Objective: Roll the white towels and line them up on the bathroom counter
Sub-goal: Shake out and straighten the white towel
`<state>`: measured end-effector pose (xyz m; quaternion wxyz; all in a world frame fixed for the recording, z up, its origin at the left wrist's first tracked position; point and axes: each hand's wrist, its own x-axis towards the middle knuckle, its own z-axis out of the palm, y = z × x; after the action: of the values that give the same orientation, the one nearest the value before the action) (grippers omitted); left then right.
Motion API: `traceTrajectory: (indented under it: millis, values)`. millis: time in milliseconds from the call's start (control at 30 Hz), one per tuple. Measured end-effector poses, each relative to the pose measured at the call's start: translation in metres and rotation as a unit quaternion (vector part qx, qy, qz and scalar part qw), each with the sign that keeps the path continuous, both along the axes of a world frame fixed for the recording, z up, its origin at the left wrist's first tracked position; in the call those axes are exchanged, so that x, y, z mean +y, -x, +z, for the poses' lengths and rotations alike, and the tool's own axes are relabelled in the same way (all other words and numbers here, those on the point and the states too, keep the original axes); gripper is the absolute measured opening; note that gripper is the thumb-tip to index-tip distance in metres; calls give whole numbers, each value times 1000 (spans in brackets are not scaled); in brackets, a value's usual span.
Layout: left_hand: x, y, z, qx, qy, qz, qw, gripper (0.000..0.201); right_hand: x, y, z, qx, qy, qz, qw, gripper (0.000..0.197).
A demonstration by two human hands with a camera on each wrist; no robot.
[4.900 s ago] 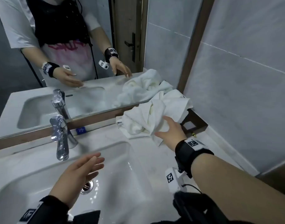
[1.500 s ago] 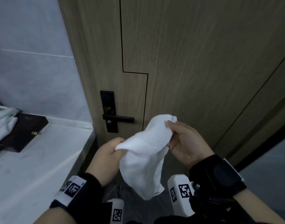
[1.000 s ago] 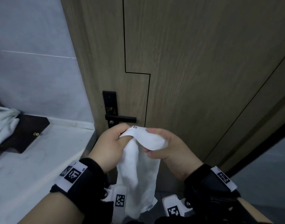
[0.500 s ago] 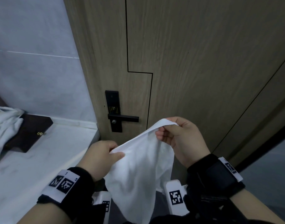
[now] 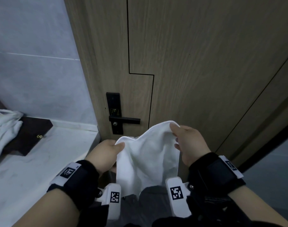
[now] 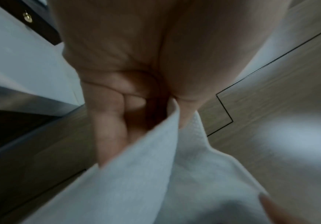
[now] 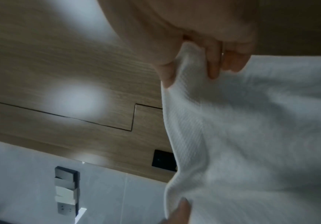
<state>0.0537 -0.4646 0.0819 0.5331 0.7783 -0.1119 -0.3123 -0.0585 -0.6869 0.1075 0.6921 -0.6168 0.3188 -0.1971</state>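
Note:
A small white towel [image 5: 146,158] hangs in the air in front of the wooden door, held up by its top edge. My left hand [image 5: 118,145] pinches the left corner of the towel [image 6: 165,151] between thumb and fingers. My right hand [image 5: 174,133] pinches the right corner of the towel [image 7: 251,136], a little higher. The cloth sags between the two hands and its lower part drops behind the wrist cameras. More white towels [image 5: 4,128] lie crumpled at the far left on the white counter [image 5: 41,161].
A dark brown tray [image 5: 30,136] with a brass knob sits on the counter under the towel pile. The wooden door [image 5: 189,63] with a black lever handle [image 5: 123,120] stands straight ahead. Grey tiled wall [image 5: 33,63] rises behind the counter.
I turned from the sink and towel pile to face the door, with one towel in both hands. Over the last second the hands came together, then spread the top edge apart.

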Motion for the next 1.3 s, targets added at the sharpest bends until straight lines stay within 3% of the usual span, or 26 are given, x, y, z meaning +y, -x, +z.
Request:
traceTrajectory:
  millis: [200,367,433,533,833,900,1033,1100,1167,1300]
  values:
    - [-10,10,8,103,91,-12,990,23,17,1,-12,71,43,52,995,29]
    - [-16,18,15,162,177,6,971,31,42,1,-12,63,-53,172,982,22]
    - [-17,18,16,175,215,46,960,39,50,0,-13,41,-26,201,978,23]
    - [-15,17,19,176,252,96,947,42,57,1,-11,26,41,243,969,26]
    - [-7,16,23,107,294,178,933,40,63,7,13,-19,58,306,950,27]
    - [-7,17,24,94,300,194,929,38,66,7,15,-13,119,323,939,24]
    - [0,17,25,84,278,185,939,29,60,4,6,-35,207,209,955,4]
    - [7,17,24,45,207,179,961,25,53,4,3,-39,223,202,953,15]
    - [13,18,23,-9,144,201,969,9,48,5,5,-40,222,211,951,21]
    - [21,17,19,-28,123,246,961,28,46,5,9,-74,183,229,953,13]
